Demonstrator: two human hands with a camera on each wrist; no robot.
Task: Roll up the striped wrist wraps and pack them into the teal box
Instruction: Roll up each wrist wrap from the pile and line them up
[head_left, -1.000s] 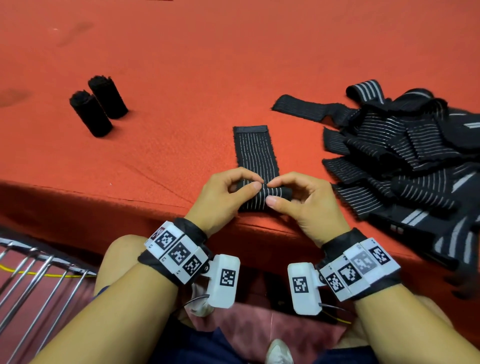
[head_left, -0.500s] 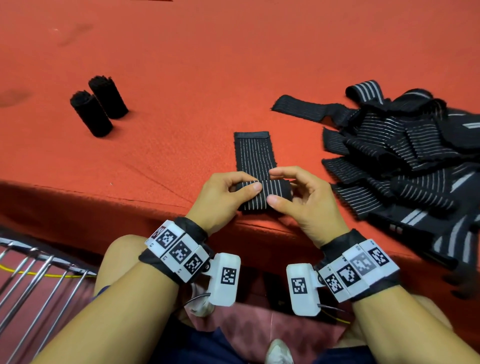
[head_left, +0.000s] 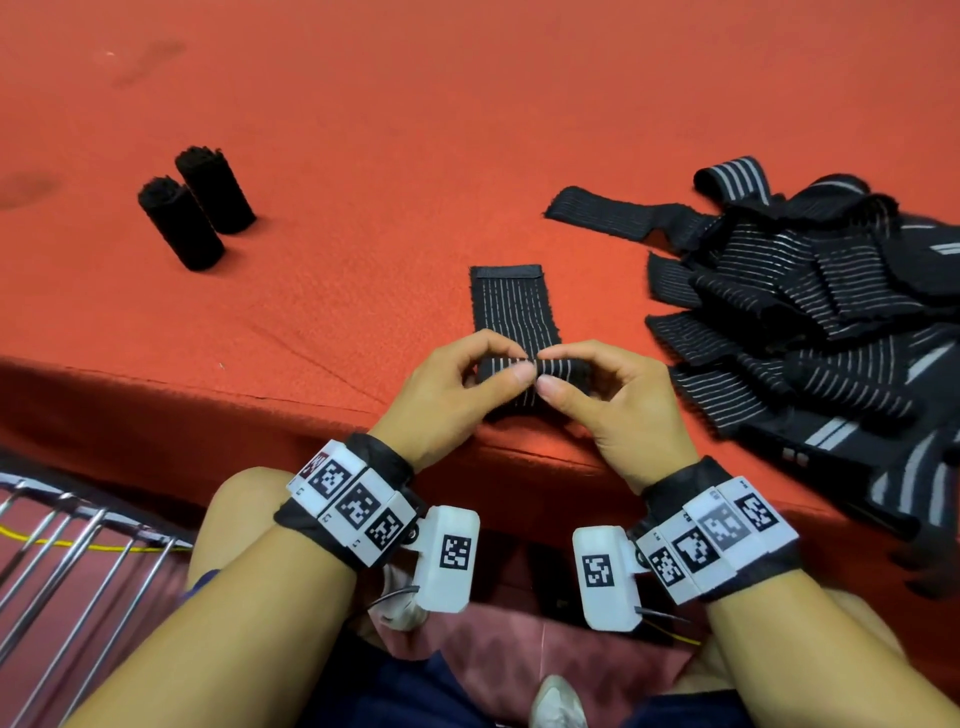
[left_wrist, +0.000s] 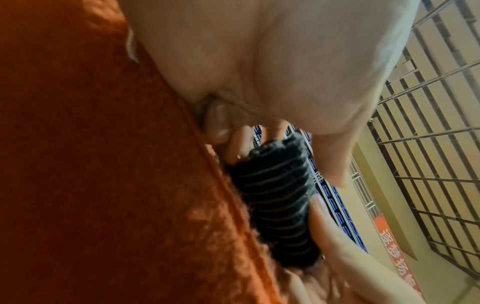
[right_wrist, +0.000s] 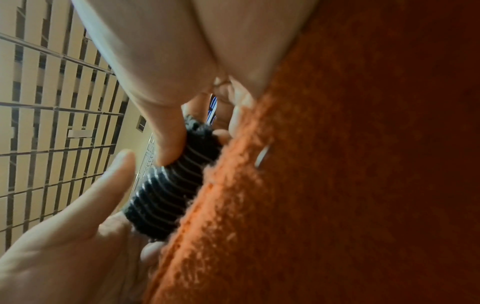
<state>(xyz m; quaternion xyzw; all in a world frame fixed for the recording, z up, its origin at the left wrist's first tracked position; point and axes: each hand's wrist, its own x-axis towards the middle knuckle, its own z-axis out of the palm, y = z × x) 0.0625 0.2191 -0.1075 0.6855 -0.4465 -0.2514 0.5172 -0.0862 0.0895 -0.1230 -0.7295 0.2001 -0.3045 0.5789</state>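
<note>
left hand (head_left: 447, 395) + right hand (head_left: 613, 400): both pinch rolled end of black white-striped elastic wrist wrap (head_left: 514, 306) | tail flat on orange felt table (head_left: 363, 130), likely for tight rolling

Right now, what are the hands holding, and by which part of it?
Both hands hold one striped wrist wrap by its rolled near end: the left hand pinches the roll's left half, the right hand its right half. The far end lies flat on the table.
</note>
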